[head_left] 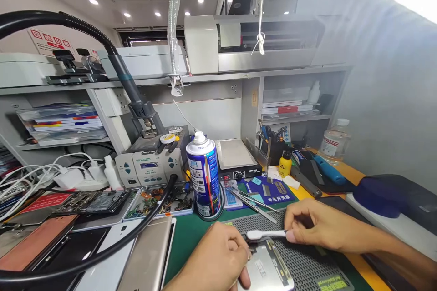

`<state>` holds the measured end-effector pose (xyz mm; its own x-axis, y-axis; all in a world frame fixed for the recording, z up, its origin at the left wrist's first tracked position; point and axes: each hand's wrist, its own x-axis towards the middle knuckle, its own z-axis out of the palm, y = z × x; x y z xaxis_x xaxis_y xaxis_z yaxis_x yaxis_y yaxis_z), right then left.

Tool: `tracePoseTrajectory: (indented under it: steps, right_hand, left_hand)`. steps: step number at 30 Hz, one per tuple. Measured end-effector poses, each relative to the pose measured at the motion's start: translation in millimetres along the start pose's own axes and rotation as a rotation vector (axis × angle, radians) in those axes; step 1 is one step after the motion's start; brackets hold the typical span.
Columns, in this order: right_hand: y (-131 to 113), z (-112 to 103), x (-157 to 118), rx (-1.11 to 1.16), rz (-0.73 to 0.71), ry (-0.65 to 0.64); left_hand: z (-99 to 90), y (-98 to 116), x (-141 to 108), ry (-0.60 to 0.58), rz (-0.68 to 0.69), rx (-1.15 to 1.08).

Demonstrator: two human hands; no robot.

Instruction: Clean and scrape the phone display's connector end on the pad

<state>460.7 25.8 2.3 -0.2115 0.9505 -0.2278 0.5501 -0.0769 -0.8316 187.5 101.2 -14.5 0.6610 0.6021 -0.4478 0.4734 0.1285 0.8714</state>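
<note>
My right hand (312,226) pinches the handle of a white toothbrush (269,234), its head pointing left. Dark bristles seem to lie under that head, at the upper edge of a silver-backed phone screen panel (261,268). My left hand (218,254) is closed at the panel's left side, thumb and fingers gripping its edge; the fingertips are partly hidden. The panel rests on a dark grey textured mat (303,259), and its lower part runs out of view. Just beyond the mat lie metal tweezers (257,207).
A blue spray can (205,177) stands beyond my left hand. Several phones (146,250) lie at left, under a black hose (112,254). Behind are a parts tray (186,211), a soldering station (150,166), a hot plate (235,154) and a yellow bottle (284,163).
</note>
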Motion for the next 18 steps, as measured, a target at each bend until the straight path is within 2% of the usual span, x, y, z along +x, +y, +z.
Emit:
tracePoseTrajectory:
  steps: [18]
  right_hand:
    - [5.3, 3.8, 0.8, -0.036, -0.038, 0.003]
  left_hand:
    - [-0.9, -8.7, 14.5, 0.041, 0.029, 0.058]
